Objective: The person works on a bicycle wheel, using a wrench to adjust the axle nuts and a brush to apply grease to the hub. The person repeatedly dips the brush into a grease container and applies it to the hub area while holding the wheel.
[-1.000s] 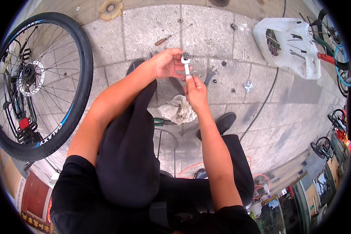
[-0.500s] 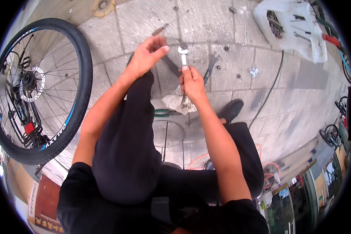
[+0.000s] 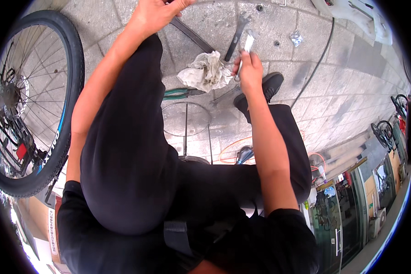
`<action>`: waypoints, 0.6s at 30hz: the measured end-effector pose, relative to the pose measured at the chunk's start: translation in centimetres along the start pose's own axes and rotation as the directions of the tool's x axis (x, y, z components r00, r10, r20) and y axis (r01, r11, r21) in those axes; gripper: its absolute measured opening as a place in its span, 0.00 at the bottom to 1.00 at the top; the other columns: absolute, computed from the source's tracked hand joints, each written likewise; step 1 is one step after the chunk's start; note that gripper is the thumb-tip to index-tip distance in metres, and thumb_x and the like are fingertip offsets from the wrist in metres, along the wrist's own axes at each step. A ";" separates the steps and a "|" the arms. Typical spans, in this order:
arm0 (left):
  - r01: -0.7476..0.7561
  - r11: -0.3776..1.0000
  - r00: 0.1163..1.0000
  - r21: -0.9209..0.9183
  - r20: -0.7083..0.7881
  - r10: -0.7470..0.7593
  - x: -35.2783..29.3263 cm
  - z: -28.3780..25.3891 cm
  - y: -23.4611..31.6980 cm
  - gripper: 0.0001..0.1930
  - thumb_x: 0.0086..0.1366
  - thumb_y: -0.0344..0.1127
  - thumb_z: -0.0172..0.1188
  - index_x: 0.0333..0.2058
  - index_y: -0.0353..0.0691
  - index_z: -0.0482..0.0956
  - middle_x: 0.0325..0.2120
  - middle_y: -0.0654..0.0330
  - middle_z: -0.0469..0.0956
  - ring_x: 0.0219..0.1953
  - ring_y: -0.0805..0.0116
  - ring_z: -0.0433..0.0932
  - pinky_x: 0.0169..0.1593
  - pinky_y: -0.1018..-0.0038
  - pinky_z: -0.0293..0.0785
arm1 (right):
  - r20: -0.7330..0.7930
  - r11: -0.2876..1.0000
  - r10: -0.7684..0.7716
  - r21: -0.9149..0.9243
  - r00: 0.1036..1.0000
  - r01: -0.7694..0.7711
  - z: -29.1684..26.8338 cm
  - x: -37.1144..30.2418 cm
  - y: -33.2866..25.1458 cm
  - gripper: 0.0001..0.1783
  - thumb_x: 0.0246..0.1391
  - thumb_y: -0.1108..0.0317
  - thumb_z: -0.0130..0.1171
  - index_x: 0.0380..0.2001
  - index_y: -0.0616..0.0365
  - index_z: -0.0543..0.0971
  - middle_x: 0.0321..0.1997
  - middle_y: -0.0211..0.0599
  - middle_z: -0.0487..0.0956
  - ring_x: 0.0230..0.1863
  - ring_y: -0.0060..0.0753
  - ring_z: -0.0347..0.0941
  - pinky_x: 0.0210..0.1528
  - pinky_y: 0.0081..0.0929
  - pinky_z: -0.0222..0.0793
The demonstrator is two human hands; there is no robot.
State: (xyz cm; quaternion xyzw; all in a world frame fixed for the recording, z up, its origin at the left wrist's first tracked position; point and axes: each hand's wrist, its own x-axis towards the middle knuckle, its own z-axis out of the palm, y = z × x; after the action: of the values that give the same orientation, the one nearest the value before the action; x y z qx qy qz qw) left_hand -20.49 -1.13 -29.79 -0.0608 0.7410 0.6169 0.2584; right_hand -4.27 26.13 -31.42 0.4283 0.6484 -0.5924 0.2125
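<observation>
One bicycle wheel (image 3: 29, 105) stands at my left, the largest thing in view, its black tyre upright on the paved ground (image 3: 351, 91). One white plastic sheet or bag (image 3: 356, 13) lies at the upper right edge. One crumpled dirty rag (image 3: 205, 71) sits on the pavers between my knees, and one pair of green-handled pliers (image 3: 178, 94) lies just below it. One black cable (image 3: 315, 64) curves down the paving on the right. One dark wrench (image 3: 235, 39) lies on the ground above the rag. One small silver wrench (image 3: 246, 48) is in my right hand (image 3: 250, 73), fingers wrapped tight around its lower end, its open head pointing up and away. My left hand (image 3: 157, 13) is at the top edge, fingers partly curled over a long dark flat bar (image 3: 192, 35) on the ground; I cannot tell whether it really grips it.

Half a second ago my left hand was spread open just beside the silver wrench; now it is well apart from it, up at the bar. My right hand has kept its grip, and the view has tipped downward, so both hands sit higher in the picture.
</observation>
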 end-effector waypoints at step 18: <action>0.172 0.935 0.975 -0.311 -0.084 -0.208 0.3 -1.5 -0.3 0.14 0.63 0.43 0.73 0.39 0.39 0.85 0.27 0.69 0.80 0.25 0.81 0.73 0.27 0.80 0.72 | -0.339 0.727 0.099 -0.618 0.936 -0.300 -3.4 -5.2 18.6 0.24 0.52 0.53 0.66 0.37 0.68 0.80 0.38 0.58 0.84 0.45 0.59 0.81 0.50 0.46 0.74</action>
State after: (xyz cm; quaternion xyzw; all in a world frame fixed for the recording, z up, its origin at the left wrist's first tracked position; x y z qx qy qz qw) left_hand -21.12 -2.55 -30.01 -0.2065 0.6424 0.6903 0.2611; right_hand 14.37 26.52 -37.53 0.4731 0.7885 -0.2306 0.3183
